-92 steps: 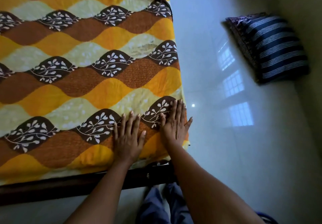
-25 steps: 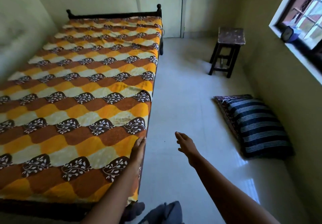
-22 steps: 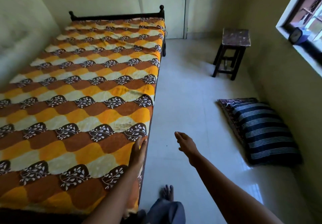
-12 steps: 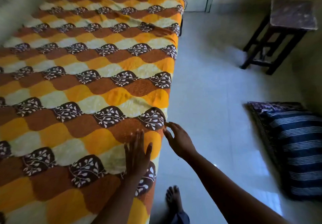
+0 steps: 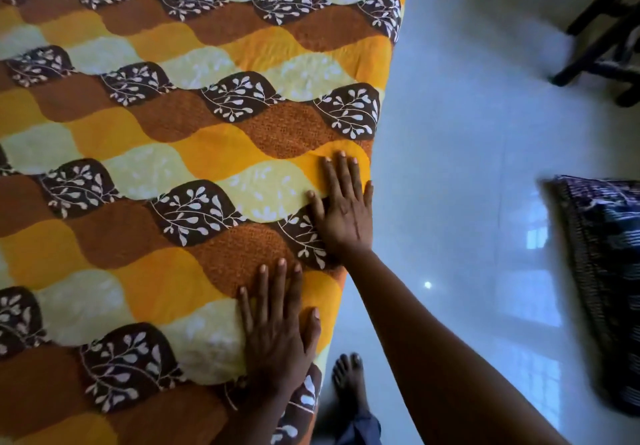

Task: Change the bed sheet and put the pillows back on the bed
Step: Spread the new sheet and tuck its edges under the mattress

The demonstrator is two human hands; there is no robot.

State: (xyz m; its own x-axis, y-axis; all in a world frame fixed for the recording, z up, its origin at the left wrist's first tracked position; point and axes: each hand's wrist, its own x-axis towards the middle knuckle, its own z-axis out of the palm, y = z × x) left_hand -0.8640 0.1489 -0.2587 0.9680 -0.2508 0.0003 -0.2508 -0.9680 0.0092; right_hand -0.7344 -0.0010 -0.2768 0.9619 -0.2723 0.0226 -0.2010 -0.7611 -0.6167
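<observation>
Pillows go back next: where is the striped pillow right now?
Head view: the striped pillow lies on the floor at the frame's right edge, apart from the bed.

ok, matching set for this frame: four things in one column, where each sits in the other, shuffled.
1. left hand
2. right hand
3. dark blue striped pillow
4. dark wooden stool

A. on the white floor, at the frame's right edge
B. flat on the orange-brown patterned bed sheet, farther along its edge
C. top right corner, only legs showing
D. flat on the sheet, nearer the camera

Pairs: 1-D, 2-B, 3-A, 4-C
</observation>
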